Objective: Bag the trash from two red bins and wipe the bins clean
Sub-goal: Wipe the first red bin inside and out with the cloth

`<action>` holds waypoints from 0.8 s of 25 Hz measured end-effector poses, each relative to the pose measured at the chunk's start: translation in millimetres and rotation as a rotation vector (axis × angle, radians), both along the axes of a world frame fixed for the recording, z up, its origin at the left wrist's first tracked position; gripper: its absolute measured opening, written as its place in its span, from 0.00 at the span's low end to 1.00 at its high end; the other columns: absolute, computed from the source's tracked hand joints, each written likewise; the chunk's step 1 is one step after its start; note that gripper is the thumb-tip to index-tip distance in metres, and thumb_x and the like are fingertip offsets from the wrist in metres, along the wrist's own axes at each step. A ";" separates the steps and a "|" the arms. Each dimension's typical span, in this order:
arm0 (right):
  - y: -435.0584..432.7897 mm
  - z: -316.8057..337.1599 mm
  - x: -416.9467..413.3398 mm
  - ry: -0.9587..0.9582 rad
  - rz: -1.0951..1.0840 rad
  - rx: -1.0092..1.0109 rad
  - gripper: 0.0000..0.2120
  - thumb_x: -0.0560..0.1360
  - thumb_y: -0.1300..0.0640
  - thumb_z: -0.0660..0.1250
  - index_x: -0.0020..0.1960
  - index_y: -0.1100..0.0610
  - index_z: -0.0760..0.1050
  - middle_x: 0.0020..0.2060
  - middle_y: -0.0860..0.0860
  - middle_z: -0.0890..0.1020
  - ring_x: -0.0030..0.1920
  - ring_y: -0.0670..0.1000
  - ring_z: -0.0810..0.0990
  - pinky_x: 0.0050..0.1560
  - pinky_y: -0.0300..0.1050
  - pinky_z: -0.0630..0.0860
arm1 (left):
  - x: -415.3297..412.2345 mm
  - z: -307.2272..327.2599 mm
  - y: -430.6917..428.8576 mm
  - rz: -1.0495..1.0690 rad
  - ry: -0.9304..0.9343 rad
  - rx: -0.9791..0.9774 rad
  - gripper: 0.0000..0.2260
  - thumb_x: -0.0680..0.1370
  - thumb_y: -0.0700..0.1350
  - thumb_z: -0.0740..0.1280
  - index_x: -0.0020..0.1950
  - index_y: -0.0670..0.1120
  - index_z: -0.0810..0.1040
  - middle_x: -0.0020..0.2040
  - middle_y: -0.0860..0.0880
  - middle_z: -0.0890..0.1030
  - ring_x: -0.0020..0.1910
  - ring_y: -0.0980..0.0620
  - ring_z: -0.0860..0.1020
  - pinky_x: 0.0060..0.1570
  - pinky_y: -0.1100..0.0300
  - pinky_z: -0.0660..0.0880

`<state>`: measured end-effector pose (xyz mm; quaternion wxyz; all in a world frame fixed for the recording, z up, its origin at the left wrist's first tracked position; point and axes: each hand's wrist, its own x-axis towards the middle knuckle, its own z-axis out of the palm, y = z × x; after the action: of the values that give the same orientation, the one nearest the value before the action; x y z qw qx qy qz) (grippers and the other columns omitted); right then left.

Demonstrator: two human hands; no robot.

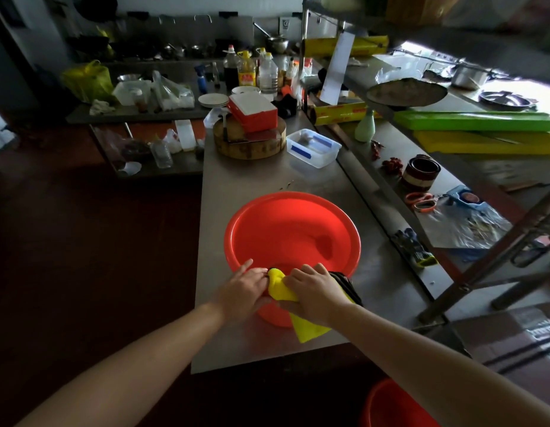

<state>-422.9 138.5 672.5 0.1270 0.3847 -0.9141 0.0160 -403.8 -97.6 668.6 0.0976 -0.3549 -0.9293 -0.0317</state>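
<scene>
Low centre: gripping red basin rim with left hand, clutching yellow cloth with right hand over indistinct dark item.

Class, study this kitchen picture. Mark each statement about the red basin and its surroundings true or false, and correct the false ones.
1. The round red plastic basin stands on the steel table. True.
2. The basin holds trash. False: its inside shows bare.
3. The cloth at the basin's near rim is blue. False: a yellow cloth lies there.
4. A red-and-white box rests on the round wooden chopping block. True.
</scene>
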 end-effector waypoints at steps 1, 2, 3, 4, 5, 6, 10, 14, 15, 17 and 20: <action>-1.1 0.8 1.1 -0.024 0.004 0.007 0.27 0.74 0.30 0.60 0.56 0.50 0.79 0.48 0.47 0.80 0.49 0.54 0.79 0.50 0.54 0.75 | 0.5 -1.4 -0.3 0.003 -0.019 0.043 0.20 0.78 0.54 0.62 0.54 0.39 0.84 0.52 0.42 0.85 0.58 0.43 0.83 0.62 0.31 0.70; 4.2 1.4 -0.1 -0.028 0.030 0.012 0.27 0.74 0.30 0.60 0.59 0.50 0.79 0.48 0.47 0.80 0.50 0.54 0.79 0.51 0.54 0.75 | -0.2 -1.8 -6.3 0.014 -0.055 0.084 0.21 0.79 0.53 0.59 0.55 0.39 0.84 0.53 0.44 0.85 0.61 0.43 0.81 0.65 0.31 0.68; 15.0 2.4 -4.0 -0.016 0.064 0.015 0.28 0.74 0.30 0.61 0.61 0.50 0.79 0.49 0.46 0.80 0.50 0.53 0.79 0.51 0.53 0.75 | -2.7 -2.4 -17.6 0.020 -0.091 0.117 0.21 0.80 0.53 0.58 0.57 0.41 0.83 0.56 0.45 0.85 0.64 0.42 0.79 0.69 0.31 0.65; 29.4 3.7 -9.3 -0.001 0.098 0.018 0.28 0.74 0.31 0.63 0.62 0.50 0.79 0.49 0.46 0.80 0.50 0.53 0.79 0.51 0.53 0.76 | -6.0 -2.8 -32.4 0.029 -0.117 0.122 0.20 0.80 0.54 0.58 0.59 0.43 0.83 0.59 0.47 0.84 0.68 0.42 0.76 0.72 0.33 0.62; 44.5 4.9 -15.3 0.004 0.122 0.015 0.27 0.73 0.32 0.66 0.63 0.50 0.78 0.51 0.46 0.81 0.51 0.53 0.80 0.53 0.53 0.77 | -9.9 -2.7 -49.6 0.048 -0.108 0.100 0.19 0.80 0.53 0.59 0.60 0.45 0.83 0.62 0.49 0.82 0.71 0.42 0.73 0.73 0.34 0.61; 58.6 6.0 -22.0 0.003 0.133 0.005 0.27 0.72 0.33 0.69 0.63 0.50 0.78 0.53 0.46 0.81 0.53 0.53 0.80 0.56 0.52 0.77 | -15.4 -0.9 -67.4 0.087 -0.089 0.059 0.16 0.80 0.52 0.62 0.62 0.48 0.82 0.66 0.50 0.80 0.74 0.41 0.69 0.74 0.35 0.60; 84.8 9.7 -41.9 -0.041 0.113 -0.033 0.28 0.69 0.38 0.76 0.63 0.52 0.79 0.57 0.47 0.82 0.58 0.53 0.81 0.62 0.52 0.77 | -39.2 10.8 -96.6 0.262 -0.126 -0.153 0.18 0.83 0.53 0.62 0.72 0.56 0.73 0.80 0.52 0.63 0.81 0.44 0.51 0.78 0.39 0.47; 65.8 7.5 -34.6 -0.053 0.111 -0.067 0.24 0.73 0.36 0.69 0.62 0.50 0.79 0.54 0.46 0.82 0.54 0.54 0.81 0.57 0.55 0.78 | -39.1 14.7 -75.2 0.191 -0.148 -0.287 0.26 0.82 0.56 0.59 0.79 0.52 0.62 0.81 0.50 0.59 0.81 0.48 0.48 0.79 0.42 0.43; 57.9 5.8 -30.1 -0.062 0.107 -0.072 0.24 0.75 0.34 0.66 0.63 0.49 0.79 0.53 0.45 0.81 0.53 0.53 0.80 0.57 0.55 0.77 | -31.3 11.7 -61.1 0.114 -0.166 -0.269 0.28 0.81 0.57 0.59 0.80 0.49 0.62 0.80 0.50 0.61 0.81 0.48 0.51 0.79 0.43 0.45; 44.4 3.6 -23.9 -0.086 0.100 -0.089 0.25 0.76 0.33 0.63 0.64 0.48 0.79 0.52 0.44 0.81 0.53 0.52 0.79 0.56 0.53 0.76 | -10.7 1.8 -22.9 0.004 -0.109 -0.204 0.29 0.81 0.60 0.60 0.77 0.44 0.68 0.75 0.47 0.71 0.78 0.48 0.61 0.78 0.43 0.53; 42.1 5.8 -23.3 -0.171 0.094 -0.155 0.23 0.77 0.36 0.65 0.65 0.49 0.79 0.54 0.44 0.81 0.55 0.52 0.80 0.58 0.53 0.74 | 8.6 -11.3 25.6 0.071 0.008 0.006 0.27 0.77 0.58 0.69 0.69 0.42 0.77 0.64 0.44 0.80 0.67 0.45 0.76 0.72 0.41 0.67</action>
<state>-446.2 180.6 678.3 0.0770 0.4136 -0.8985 0.1252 -395.2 -72.0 657.2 0.1035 -0.3214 -0.9408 -0.0297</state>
